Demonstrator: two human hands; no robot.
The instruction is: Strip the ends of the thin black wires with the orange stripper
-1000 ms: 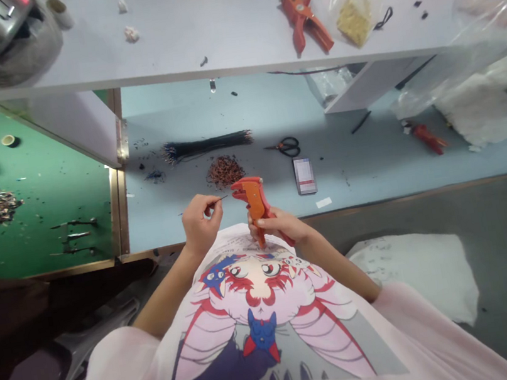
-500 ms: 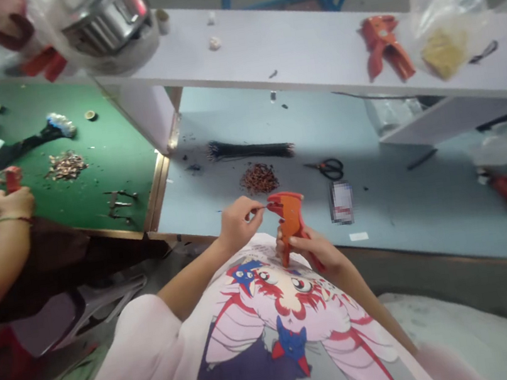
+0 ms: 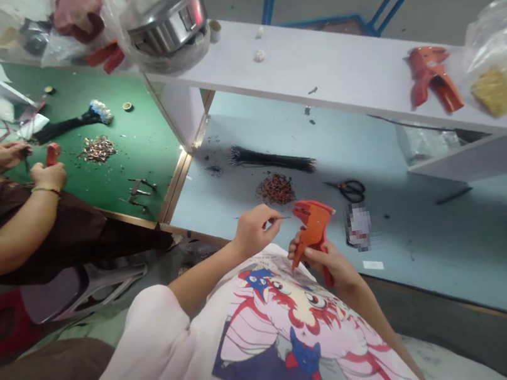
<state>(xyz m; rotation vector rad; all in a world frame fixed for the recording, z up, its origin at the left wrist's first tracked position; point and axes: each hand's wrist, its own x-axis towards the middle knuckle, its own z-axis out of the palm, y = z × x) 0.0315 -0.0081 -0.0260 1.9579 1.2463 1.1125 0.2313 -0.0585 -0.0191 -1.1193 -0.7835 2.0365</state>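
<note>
My left hand pinches a thin dark wire, its tip pointing right toward the tool's jaws with a small gap between. Wrapped round the handles of an orange-red wire stripper is my right hand; the stripper stands upright in front of my shirt, jaws facing left. Beyond my hands, on the blue mat, lies a bundle of black wires. Nearer to me is a pile of short copper-coloured scraps. Black-handled scissors rest to the right of the pile.
A white shelf spans the back, bearing another wire stripper, a bag of yellowish parts and a steel pot. At left, a co-worker's hand holds a red tool over a green mat. A blurred packet lies right.
The wire tip, at the stripper's jaws before, is now a little apart from them on the left. The camera view has shifted, so the whole scene sits further right and lower.
</note>
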